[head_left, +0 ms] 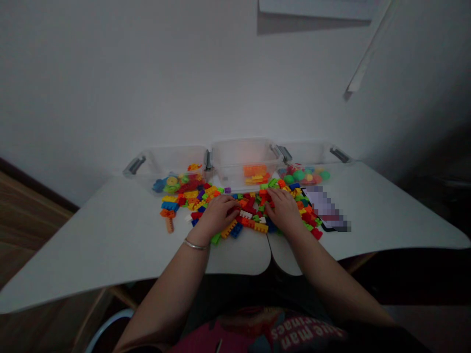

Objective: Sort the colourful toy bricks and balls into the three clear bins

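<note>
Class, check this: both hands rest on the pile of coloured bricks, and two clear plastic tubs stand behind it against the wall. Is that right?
Not quite: the head view shows three clear tubs, not two. Both the left hand and right hand do rest on the brick pile.

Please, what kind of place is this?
Probably a room at home or a playroom: a white table against a plain wall, a pile of toy bricks under both hands, and three clear plastic bins behind.

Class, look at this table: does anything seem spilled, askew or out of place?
Yes: loose building bricks lie scattered over the table in front of three clear bins, not inside them. Both hands, left hand and right hand, rest on the pile.
</note>
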Demonstrator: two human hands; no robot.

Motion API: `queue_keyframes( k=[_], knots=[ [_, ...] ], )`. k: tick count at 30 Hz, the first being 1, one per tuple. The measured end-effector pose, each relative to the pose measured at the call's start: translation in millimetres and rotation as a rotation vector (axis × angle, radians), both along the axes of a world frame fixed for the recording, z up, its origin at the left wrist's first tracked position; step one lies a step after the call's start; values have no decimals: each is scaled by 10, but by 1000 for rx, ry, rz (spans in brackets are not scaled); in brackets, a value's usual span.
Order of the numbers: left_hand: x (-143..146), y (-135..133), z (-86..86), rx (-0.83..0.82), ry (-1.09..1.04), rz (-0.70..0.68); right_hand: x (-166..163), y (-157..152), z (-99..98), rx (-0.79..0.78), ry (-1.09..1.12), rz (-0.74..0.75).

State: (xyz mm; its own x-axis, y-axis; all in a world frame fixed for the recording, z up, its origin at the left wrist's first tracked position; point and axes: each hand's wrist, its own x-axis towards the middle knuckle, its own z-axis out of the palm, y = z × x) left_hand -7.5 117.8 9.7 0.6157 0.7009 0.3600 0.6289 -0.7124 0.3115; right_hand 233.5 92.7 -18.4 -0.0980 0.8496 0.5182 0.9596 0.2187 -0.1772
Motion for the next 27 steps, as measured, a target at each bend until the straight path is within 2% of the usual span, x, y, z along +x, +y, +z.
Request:
queue_keyframes(
  k=[13,19,27],
  knots=[
    [-7,-5,1,-6,-16,-4,-53,66,176,-25,-77,-34],
    [-10,-8,1,-4,-11,2,-44,94,147,-75,-25,-32],
    [-16,7,-25,2,-7,3,-21,132,91,-15,-12,70]
  ],
)
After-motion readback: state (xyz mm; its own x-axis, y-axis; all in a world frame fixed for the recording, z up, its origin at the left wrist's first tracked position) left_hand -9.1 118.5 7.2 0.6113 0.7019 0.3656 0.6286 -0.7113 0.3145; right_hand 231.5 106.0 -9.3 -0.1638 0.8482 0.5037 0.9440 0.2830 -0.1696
